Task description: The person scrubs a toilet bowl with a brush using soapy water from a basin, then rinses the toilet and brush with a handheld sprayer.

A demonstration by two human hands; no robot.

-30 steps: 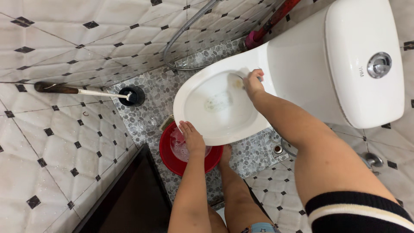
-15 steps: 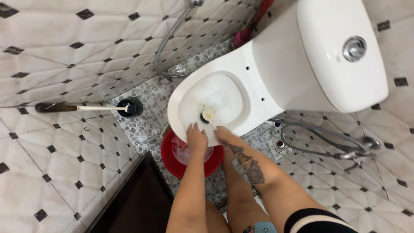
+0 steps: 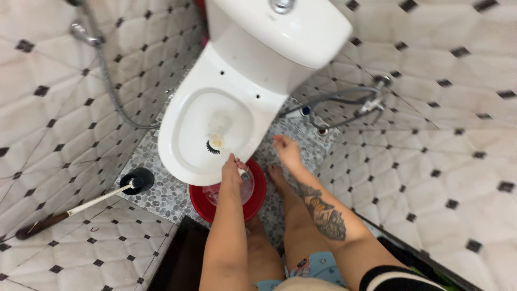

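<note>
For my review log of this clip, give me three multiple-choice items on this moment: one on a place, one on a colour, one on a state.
1. Where is the red basin?
A. on the floor in front of the toilet bowl
B. on the cistern
C. inside the bowl

2. What colour is the brush head in the bowl?
A. pink
B. black
C. green

3. What is the right hand doing?
A. gripping the brush
B. pressing the flush button
C. open, holding nothing

Answers: 1 A, it sits on the pebble floor below the rim. 2 B, dark bristles show. 3 C, its fingers are spread; the left hand holds the brush handle.
</note>
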